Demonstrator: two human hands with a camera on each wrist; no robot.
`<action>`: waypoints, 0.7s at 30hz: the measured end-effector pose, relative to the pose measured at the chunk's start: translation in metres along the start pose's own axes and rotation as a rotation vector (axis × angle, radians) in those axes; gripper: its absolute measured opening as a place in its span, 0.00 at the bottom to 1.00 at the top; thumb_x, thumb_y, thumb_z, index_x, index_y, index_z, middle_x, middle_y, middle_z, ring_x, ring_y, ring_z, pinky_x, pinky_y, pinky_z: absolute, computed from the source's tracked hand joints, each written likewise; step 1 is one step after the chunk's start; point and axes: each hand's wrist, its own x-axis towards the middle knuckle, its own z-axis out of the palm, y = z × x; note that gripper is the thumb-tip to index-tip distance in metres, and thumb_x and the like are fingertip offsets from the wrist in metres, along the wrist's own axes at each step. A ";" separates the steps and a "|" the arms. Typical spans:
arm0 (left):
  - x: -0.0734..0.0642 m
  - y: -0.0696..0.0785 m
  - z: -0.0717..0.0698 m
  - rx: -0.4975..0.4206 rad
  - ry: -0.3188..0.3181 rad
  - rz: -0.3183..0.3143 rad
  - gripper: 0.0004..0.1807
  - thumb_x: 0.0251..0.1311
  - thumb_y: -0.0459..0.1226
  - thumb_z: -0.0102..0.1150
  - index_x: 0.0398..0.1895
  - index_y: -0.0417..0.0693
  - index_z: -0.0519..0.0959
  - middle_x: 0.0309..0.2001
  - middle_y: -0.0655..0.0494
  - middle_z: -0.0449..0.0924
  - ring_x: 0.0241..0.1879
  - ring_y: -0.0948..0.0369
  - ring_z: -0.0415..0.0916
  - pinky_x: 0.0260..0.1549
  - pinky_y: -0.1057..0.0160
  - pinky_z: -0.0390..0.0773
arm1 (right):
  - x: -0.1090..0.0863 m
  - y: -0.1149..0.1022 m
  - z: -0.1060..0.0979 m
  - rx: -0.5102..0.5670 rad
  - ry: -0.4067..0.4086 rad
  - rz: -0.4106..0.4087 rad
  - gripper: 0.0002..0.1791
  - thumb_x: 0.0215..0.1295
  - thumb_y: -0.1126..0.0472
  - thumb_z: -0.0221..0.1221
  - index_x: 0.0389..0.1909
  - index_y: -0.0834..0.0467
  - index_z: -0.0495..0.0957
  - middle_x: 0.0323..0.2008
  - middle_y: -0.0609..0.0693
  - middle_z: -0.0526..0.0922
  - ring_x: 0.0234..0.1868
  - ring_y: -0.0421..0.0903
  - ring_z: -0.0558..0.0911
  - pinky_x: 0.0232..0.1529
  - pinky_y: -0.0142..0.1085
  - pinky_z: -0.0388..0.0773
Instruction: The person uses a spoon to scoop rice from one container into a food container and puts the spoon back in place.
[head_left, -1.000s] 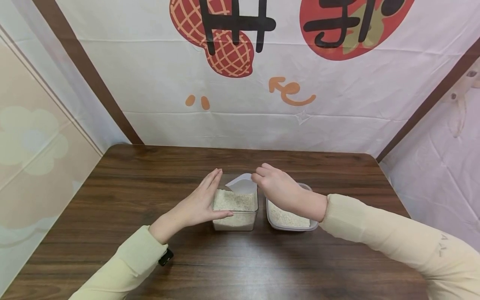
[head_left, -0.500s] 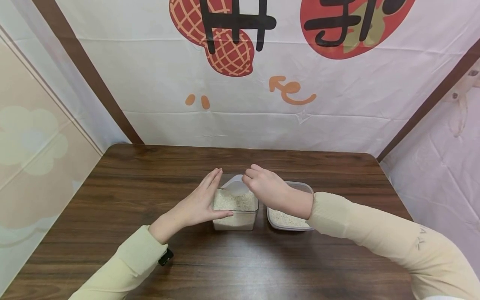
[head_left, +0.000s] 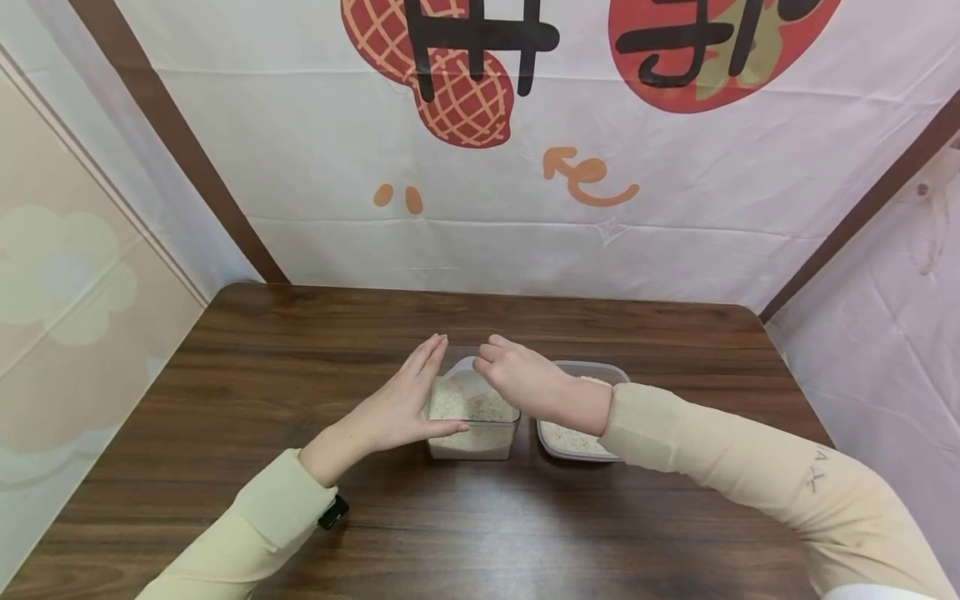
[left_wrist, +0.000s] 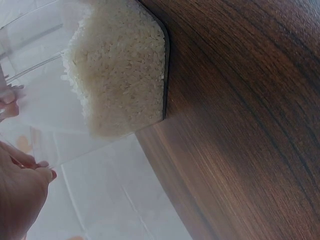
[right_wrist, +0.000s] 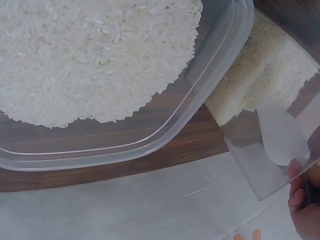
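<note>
My right hand [head_left: 517,375] pinches a white scoop [right_wrist: 281,134] over the left clear box [head_left: 491,422]. The blade lies inside that box, against pale rice [left_wrist: 117,70] heaped toward its near side. Much of the scoop's handle is hidden by the fingers. At the box's left side is my left hand [head_left: 393,408], fingers straight along the wall and thumb stretched across the near rim. A shallower translucent tub [right_wrist: 165,135], holding more rice, stands close on the right, partly covered by my right forearm in the head view.
Both containers stand on a dark wood-grain table [head_left: 322,333]. A white printed cloth [head_left: 315,167] hangs behind its far edge. A small black device [head_left: 333,511] sits at my left wrist.
My right hand has moved left, from between the containers to over the box, and the scoop has gone left and lower. The left hand stays at the box.
</note>
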 end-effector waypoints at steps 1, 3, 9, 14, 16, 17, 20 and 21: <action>0.000 0.000 0.000 0.001 0.001 0.001 0.61 0.45 0.60 0.61 0.69 0.32 0.41 0.70 0.41 0.38 0.69 0.49 0.40 0.61 0.49 0.56 | 0.000 0.000 0.001 0.008 -0.012 -0.005 0.07 0.53 0.73 0.58 0.31 0.61 0.79 0.27 0.49 0.76 0.30 0.43 0.70 0.35 0.32 0.69; 0.000 0.000 0.000 0.002 -0.001 0.000 0.61 0.45 0.60 0.61 0.69 0.32 0.41 0.70 0.41 0.38 0.69 0.49 0.40 0.61 0.49 0.56 | 0.001 -0.001 0.002 0.031 -0.037 -0.017 0.08 0.53 0.74 0.58 0.32 0.61 0.80 0.28 0.49 0.77 0.31 0.43 0.71 0.35 0.31 0.70; 0.000 0.002 -0.002 -0.002 -0.018 -0.010 0.61 0.46 0.61 0.60 0.69 0.33 0.40 0.71 0.42 0.37 0.69 0.49 0.40 0.61 0.48 0.57 | 0.002 -0.002 0.002 0.124 -0.074 -0.024 0.10 0.52 0.76 0.57 0.33 0.61 0.80 0.30 0.48 0.77 0.32 0.43 0.72 0.37 0.30 0.72; 0.000 0.000 0.000 0.013 -0.006 0.006 0.60 0.46 0.60 0.61 0.69 0.33 0.40 0.70 0.42 0.38 0.69 0.49 0.40 0.61 0.49 0.57 | 0.004 -0.001 0.001 0.227 -0.119 0.003 0.13 0.49 0.79 0.55 0.32 0.62 0.80 0.28 0.49 0.77 0.31 0.43 0.72 0.35 0.30 0.71; 0.000 0.000 0.000 0.017 -0.001 0.009 0.60 0.46 0.60 0.61 0.69 0.33 0.41 0.70 0.42 0.38 0.69 0.49 0.40 0.61 0.49 0.57 | 0.005 -0.001 0.001 0.262 -0.131 0.012 0.14 0.47 0.80 0.55 0.31 0.62 0.80 0.27 0.49 0.76 0.30 0.44 0.72 0.33 0.30 0.71; 0.001 0.000 0.000 0.017 0.000 0.010 0.60 0.46 0.60 0.61 0.69 0.33 0.41 0.70 0.41 0.39 0.69 0.49 0.41 0.61 0.49 0.57 | 0.005 -0.001 0.002 0.275 -0.136 0.019 0.14 0.47 0.81 0.54 0.31 0.62 0.80 0.27 0.49 0.76 0.30 0.44 0.72 0.33 0.30 0.71; 0.000 0.000 0.000 0.014 0.000 0.011 0.60 0.46 0.59 0.62 0.69 0.33 0.41 0.70 0.41 0.39 0.69 0.49 0.41 0.61 0.49 0.57 | 0.006 -0.001 0.002 0.295 -0.151 0.036 0.15 0.47 0.81 0.53 0.31 0.62 0.80 0.28 0.49 0.76 0.32 0.44 0.73 0.34 0.30 0.72; 0.000 0.000 0.000 0.015 -0.001 0.009 0.60 0.46 0.59 0.62 0.69 0.33 0.40 0.70 0.41 0.39 0.69 0.49 0.41 0.61 0.49 0.57 | 0.006 0.000 0.002 0.307 -0.159 0.041 0.15 0.47 0.81 0.53 0.31 0.62 0.80 0.28 0.49 0.77 0.32 0.44 0.74 0.34 0.31 0.73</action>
